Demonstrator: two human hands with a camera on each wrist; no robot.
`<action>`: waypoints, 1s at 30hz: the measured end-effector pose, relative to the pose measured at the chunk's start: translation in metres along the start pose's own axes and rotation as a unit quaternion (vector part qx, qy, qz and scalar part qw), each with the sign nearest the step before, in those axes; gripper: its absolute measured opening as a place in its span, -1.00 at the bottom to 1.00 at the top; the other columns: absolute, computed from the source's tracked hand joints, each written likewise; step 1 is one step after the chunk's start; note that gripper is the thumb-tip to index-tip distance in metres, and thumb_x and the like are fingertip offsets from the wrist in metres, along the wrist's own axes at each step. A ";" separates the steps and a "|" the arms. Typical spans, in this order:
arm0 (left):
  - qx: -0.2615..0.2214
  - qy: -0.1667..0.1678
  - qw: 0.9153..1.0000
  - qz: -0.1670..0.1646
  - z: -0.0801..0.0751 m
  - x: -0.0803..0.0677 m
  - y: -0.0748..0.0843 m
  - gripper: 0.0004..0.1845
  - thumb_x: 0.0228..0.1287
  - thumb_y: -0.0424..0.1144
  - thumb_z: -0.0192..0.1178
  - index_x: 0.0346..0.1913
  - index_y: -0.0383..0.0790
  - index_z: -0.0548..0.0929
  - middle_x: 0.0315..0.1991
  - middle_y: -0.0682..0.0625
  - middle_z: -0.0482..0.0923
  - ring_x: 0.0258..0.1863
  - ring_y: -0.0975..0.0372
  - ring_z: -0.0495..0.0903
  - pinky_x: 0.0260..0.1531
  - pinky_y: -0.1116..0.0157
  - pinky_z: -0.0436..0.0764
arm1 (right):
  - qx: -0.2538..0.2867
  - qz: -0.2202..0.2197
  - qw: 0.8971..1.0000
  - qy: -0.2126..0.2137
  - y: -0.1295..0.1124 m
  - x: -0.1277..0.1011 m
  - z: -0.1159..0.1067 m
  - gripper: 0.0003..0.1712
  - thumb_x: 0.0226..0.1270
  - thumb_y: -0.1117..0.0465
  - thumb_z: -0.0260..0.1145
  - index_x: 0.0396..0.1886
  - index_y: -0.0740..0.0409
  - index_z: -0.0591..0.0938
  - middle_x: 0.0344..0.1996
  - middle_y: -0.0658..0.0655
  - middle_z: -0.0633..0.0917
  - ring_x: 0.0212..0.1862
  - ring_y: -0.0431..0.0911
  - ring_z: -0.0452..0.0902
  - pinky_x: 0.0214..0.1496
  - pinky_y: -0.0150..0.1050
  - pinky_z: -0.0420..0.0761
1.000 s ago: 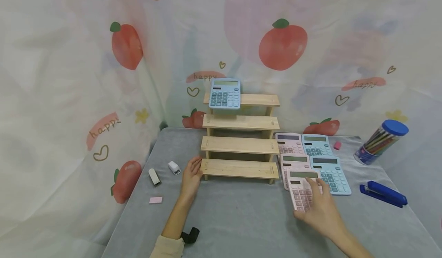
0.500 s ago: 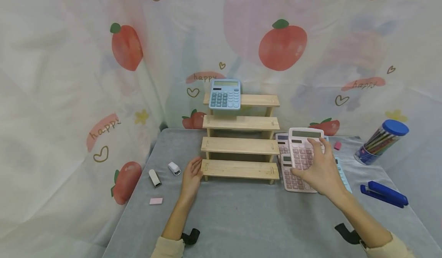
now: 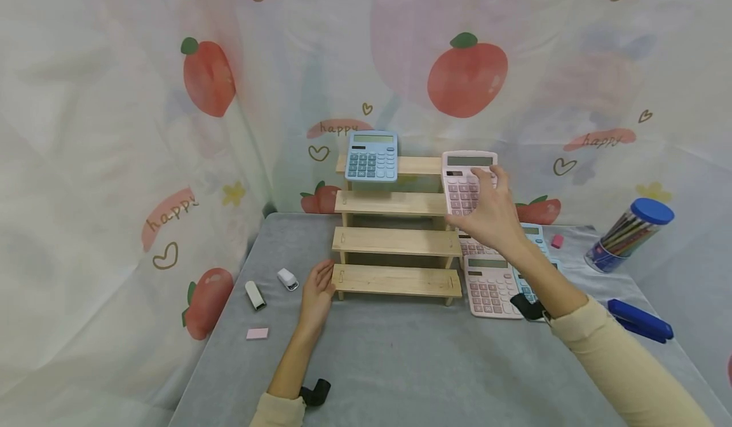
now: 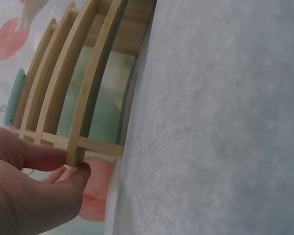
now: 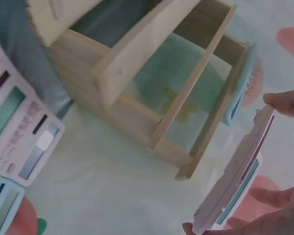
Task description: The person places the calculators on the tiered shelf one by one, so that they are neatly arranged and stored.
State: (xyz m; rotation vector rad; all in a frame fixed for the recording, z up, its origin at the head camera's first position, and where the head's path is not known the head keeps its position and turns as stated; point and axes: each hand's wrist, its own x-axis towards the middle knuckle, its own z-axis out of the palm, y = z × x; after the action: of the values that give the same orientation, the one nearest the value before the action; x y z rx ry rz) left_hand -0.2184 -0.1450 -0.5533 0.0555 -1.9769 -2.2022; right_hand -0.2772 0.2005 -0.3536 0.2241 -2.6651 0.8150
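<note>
My right hand [image 3: 493,216] grips a pink calculator [image 3: 460,192] by its sides, raised at the right end of the wooden step shelf's top tier. In the right wrist view this calculator [image 5: 233,171] appears edge-on, apart from the shelf [image 5: 186,166]. A blue calculator [image 3: 372,155] leans at the left of the top tier. Between thumb and fingers, my left hand [image 3: 318,293] pinches the left end of the bottom plank [image 3: 397,279]; the left wrist view shows that plank end [image 4: 75,155] between the fingertips.
Pink calculators [image 3: 493,287] and blue calculators [image 3: 533,231] lie right of the shelf, partly hidden by my right arm. Further right are a pencil tub [image 3: 629,235], a blue stapler [image 3: 640,320] and a pink eraser [image 3: 557,241]. Several small items, including a white one [image 3: 288,279], lie left.
My right hand has lifted the pink calculator off the pile on the right and carried it up and leftward to the top tier's right end. The left hand has stayed put.
</note>
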 end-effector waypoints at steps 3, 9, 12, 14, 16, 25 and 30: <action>0.001 0.003 1.000 0.000 -0.001 -0.001 0.000 -0.40 0.35 -0.75 -0.08 0.46 -0.54 0.29 0.49 -0.44 0.28 0.55 -0.15 0.23 0.55 0.02 0.24 | 0.010 0.002 1.000 -0.013 -0.013 0.021 0.011 0.26 0.01 -0.06 0.65 0.64 0.11 0.17 0.62 0.33 -0.04 0.38 0.48 0.26 0.19 0.45 0.51; -0.001 0.007 1.000 -0.001 -0.001 0.000 -0.001 -0.40 0.33 -0.75 -0.07 0.45 -0.54 0.31 0.48 -0.44 0.30 0.53 -0.18 0.26 0.53 -0.01 0.27 | 0.034 0.006 0.999 -0.010 -0.027 0.063 0.036 0.23 -0.02 -0.09 0.65 0.60 0.10 0.25 0.61 0.29 0.01 0.40 0.36 0.27 0.30 0.33 0.50; 0.001 0.007 1.000 0.002 0.000 0.001 -0.002 -0.40 0.33 -0.74 -0.05 0.44 -0.52 0.32 0.47 -0.43 0.32 0.52 -0.17 0.28 0.52 -0.01 0.29 | 0.039 0.008 0.999 -0.003 -0.031 0.081 0.047 0.20 -0.03 -0.08 0.65 0.59 0.11 0.29 0.59 0.28 0.07 0.39 0.36 0.28 0.35 0.32 0.44; 0.000 0.007 1.000 0.003 0.001 0.001 -0.002 -0.41 0.34 -0.74 -0.04 0.43 -0.51 0.34 0.46 -0.43 0.33 0.52 -0.16 0.28 0.52 0.01 0.29 | 0.040 0.011 0.999 -0.002 -0.033 0.092 0.053 0.19 -0.03 -0.08 0.65 0.58 0.09 0.30 0.58 0.27 0.10 0.38 0.37 0.28 0.37 0.33 0.40; 0.001 0.007 1.000 0.005 0.001 0.000 -0.003 -0.41 0.34 -0.74 -0.04 0.43 -0.51 0.34 0.46 -0.42 0.33 0.52 -0.16 0.28 0.52 -0.01 0.29 | 0.042 0.016 0.999 -0.005 -0.034 0.100 0.059 0.19 -0.04 -0.08 0.66 0.59 0.08 0.30 0.58 0.27 0.10 0.38 0.37 0.27 0.37 0.34 0.37; 0.004 0.003 1.000 0.001 0.005 -0.002 -0.003 -0.42 0.36 -0.73 -0.06 0.44 -0.52 0.32 0.47 -0.43 0.31 0.53 -0.15 0.26 0.52 0.00 0.28 | 0.029 0.037 0.999 -0.013 -0.031 0.114 0.077 0.21 0.04 -0.16 0.63 0.62 0.06 0.25 0.62 0.28 0.01 0.44 0.34 0.21 0.40 0.32 0.35; 0.010 0.003 1.000 0.006 0.002 0.000 -0.003 -0.43 0.38 -0.72 -0.06 0.44 -0.52 0.32 0.48 -0.43 0.30 0.53 -0.14 0.27 0.52 0.02 0.29 | 0.030 0.030 0.999 -0.009 -0.028 0.117 0.080 0.16 0.10 -0.20 0.57 0.62 0.04 0.25 0.66 0.26 -0.05 0.52 0.36 0.14 0.47 0.40 0.28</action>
State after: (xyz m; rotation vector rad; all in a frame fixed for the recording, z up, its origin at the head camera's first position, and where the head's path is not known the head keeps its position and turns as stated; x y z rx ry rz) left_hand -0.2189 -0.1426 -0.5556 0.0531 -1.9917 -2.1720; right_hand -0.4015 0.1265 -0.3584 0.1674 -2.6772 0.9169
